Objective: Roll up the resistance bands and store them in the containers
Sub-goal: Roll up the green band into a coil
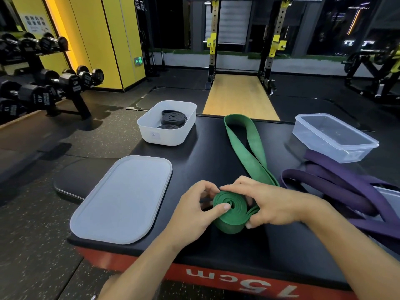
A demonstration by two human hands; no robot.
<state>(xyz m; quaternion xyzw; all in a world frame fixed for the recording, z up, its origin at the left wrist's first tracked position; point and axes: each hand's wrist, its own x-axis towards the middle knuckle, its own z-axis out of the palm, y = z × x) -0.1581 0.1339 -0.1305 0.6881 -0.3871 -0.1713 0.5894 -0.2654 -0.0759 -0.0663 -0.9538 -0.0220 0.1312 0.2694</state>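
Green band [232, 213] half-coiled (loose tail [244, 144] flat), both hands gripping.

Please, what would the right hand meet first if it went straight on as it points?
The right hand would likely meet the left hand, fingertips nearly touching above the green resistance band roll.

both hands, left hand [198, 210] and right hand [268, 204], grip a half-rolled flat green rubber resistance band [232, 212] on the black worktop [212, 161], apparently touching it.
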